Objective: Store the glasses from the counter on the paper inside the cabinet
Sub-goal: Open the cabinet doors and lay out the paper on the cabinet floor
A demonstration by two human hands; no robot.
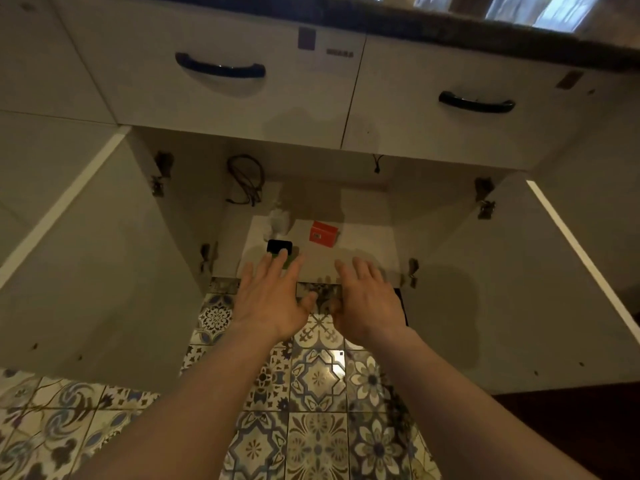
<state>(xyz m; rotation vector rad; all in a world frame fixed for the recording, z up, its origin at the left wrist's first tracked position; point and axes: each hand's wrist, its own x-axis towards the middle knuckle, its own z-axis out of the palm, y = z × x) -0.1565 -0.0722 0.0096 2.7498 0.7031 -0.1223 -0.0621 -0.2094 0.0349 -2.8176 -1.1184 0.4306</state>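
Both hands were stretched toward the open cabinet [346,202] in the centre of the frame. The left hand [273,299] and right hand [369,303] had fingers spread and held nothing. The paper [360,251] lay on the cabinet floor; a red box [322,232] stood on it. Glasses at the top edge were too blurred to tell.

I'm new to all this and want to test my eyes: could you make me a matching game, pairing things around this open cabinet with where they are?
Things:
1. red box
2. coiled cable
3. black object
4. patterned tiles

Places:
A. on the floor, under the forearms
B. by the left hand's fingertips
C. hanging on the cabinet's back wall
D. on the cabinet floor, beyond the right hand

Pairs: 1-D, 2-C, 3-B, 4-A
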